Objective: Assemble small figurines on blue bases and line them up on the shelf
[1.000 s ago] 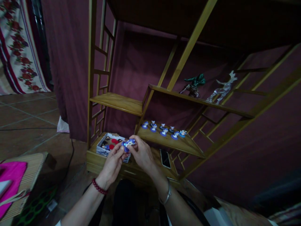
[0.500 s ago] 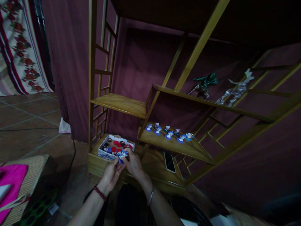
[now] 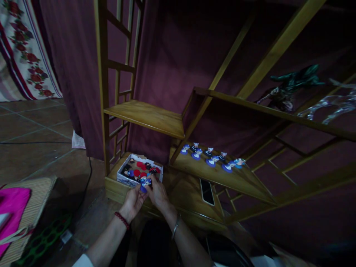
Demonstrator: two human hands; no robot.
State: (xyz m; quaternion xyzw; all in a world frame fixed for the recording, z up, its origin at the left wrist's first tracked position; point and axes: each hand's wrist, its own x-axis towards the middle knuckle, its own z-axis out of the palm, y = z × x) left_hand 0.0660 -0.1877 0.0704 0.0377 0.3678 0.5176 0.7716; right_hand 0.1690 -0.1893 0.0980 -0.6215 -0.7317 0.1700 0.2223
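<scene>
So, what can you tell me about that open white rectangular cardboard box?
The open white rectangular cardboard box has a brown inside and blue-grey printing on its near side. It sits flat on the yellow-brown wooden cabinet base, near the left end. Small red, black and blue figures lie jumbled inside. The left hand and right hand hold a purple-based figurine before the box's near right part, hiding some of it; whether they touch it is unclear.

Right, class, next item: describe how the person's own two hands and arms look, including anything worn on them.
Both hands are ungloved. The left hand has a dark red beaded bracelet at its wrist, and a white sleeve shows farther up that arm. The right hand has a thin silver-coloured bangle; that forearm is bare.
</scene>
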